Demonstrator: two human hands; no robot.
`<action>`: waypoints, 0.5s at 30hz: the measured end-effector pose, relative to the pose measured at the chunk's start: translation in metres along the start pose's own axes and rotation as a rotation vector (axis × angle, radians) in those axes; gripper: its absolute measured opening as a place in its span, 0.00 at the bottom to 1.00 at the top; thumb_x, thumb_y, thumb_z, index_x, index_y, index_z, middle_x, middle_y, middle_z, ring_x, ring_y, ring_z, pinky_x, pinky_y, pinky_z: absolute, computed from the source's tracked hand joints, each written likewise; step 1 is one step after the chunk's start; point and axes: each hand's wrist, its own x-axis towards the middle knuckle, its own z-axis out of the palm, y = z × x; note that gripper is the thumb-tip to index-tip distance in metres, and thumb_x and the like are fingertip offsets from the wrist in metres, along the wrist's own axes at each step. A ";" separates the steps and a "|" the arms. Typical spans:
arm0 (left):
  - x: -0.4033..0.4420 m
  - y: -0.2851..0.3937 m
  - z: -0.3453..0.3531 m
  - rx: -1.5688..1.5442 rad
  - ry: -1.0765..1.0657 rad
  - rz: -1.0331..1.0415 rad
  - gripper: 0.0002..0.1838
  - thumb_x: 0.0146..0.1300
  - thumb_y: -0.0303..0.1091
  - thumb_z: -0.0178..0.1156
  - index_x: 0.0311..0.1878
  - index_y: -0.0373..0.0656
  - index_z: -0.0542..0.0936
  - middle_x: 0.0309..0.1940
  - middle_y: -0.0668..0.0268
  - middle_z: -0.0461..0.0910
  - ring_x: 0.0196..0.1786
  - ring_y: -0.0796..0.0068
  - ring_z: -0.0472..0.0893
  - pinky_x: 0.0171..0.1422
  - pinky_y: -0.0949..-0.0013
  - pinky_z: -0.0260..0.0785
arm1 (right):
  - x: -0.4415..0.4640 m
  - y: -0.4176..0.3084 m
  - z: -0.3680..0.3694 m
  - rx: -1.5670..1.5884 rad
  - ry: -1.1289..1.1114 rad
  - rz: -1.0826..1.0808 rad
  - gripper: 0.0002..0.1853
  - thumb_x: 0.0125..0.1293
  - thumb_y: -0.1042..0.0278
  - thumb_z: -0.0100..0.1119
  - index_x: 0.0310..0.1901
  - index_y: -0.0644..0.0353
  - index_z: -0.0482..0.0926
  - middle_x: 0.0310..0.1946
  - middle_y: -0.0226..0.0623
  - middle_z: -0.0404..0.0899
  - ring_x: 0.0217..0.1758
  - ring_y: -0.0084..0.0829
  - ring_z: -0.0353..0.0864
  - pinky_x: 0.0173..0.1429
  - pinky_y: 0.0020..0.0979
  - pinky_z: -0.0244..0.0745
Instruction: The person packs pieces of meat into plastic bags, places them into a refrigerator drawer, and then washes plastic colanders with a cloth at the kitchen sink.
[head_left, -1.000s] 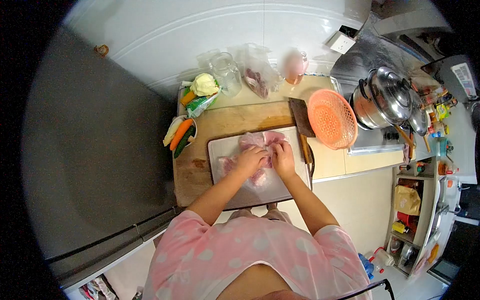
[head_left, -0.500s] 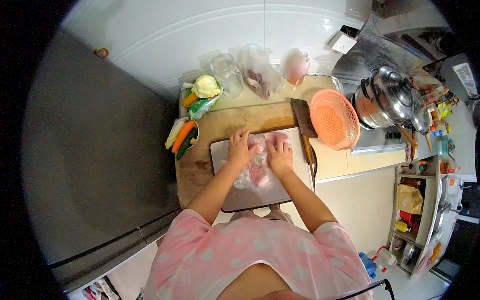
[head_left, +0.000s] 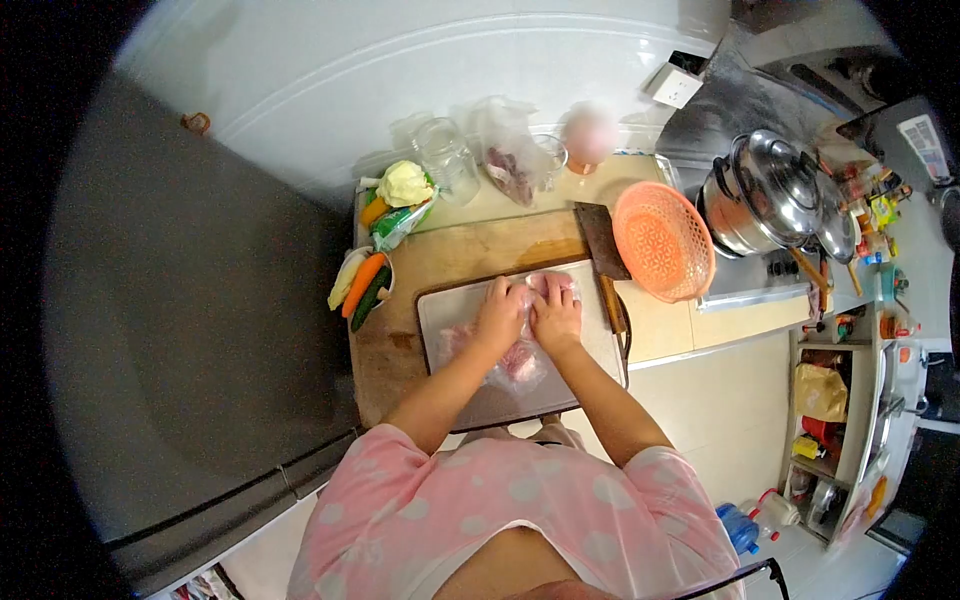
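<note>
A clear plastic bag [head_left: 520, 375] with pieces of pink raw meat lies on the light, dark-rimmed cutting board [head_left: 590, 385]. My left hand [head_left: 503, 316] grips the plastic near the middle, fingers bent. Close beside it, my right hand [head_left: 557, 320] has its fingers curled over the bag's upper right part, by a lump of meat [head_left: 550, 283]. Both hands almost touch at the fingertips, which hide part of the plastic. To the right, a cleaver [head_left: 602, 240] lies with its wooden handle along the board's edge.
Underneath is a larger wooden board [head_left: 385, 385]. A carrot [head_left: 363, 284] and a cucumber [head_left: 371, 299] sit in a bowl at left. Behind stand a glass jar [head_left: 446, 160] and a bag of dark contents [head_left: 510, 172]. An orange basket [head_left: 638, 270] and a steel pot [head_left: 738, 205] are at right.
My left hand has moved right, closer to my right hand, and the plastic is bunched between them. More meat shows left of my left wrist. The view has shifted slightly.
</note>
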 end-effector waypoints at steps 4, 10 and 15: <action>-0.019 0.026 -0.003 -0.146 -0.067 -0.093 0.22 0.46 0.23 0.61 0.48 0.40 0.71 0.44 0.52 0.68 0.49 0.48 0.70 0.55 0.54 0.63 | -0.001 0.004 0.008 -0.004 -0.051 0.018 0.23 0.53 0.59 0.56 0.54 0.42 0.75 0.64 0.35 0.57 0.59 0.42 0.62 0.57 0.40 0.62; -0.036 0.039 -0.004 -0.173 -0.005 0.014 0.25 0.48 0.25 0.59 0.53 0.37 0.69 0.49 0.52 0.68 0.53 0.49 0.68 0.60 0.56 0.62 | 0.001 0.015 -0.005 0.429 0.075 -0.041 0.28 0.49 0.71 0.59 0.56 0.50 0.71 0.63 0.37 0.57 0.59 0.43 0.63 0.60 0.40 0.62; -0.043 0.050 -0.001 -0.026 -0.076 0.079 0.28 0.49 0.27 0.59 0.57 0.35 0.66 0.56 0.53 0.64 0.61 0.53 0.64 0.65 0.54 0.57 | 0.005 0.045 0.006 1.288 0.052 -0.149 0.27 0.50 0.77 0.60 0.55 0.55 0.70 0.61 0.41 0.60 0.61 0.46 0.63 0.63 0.39 0.61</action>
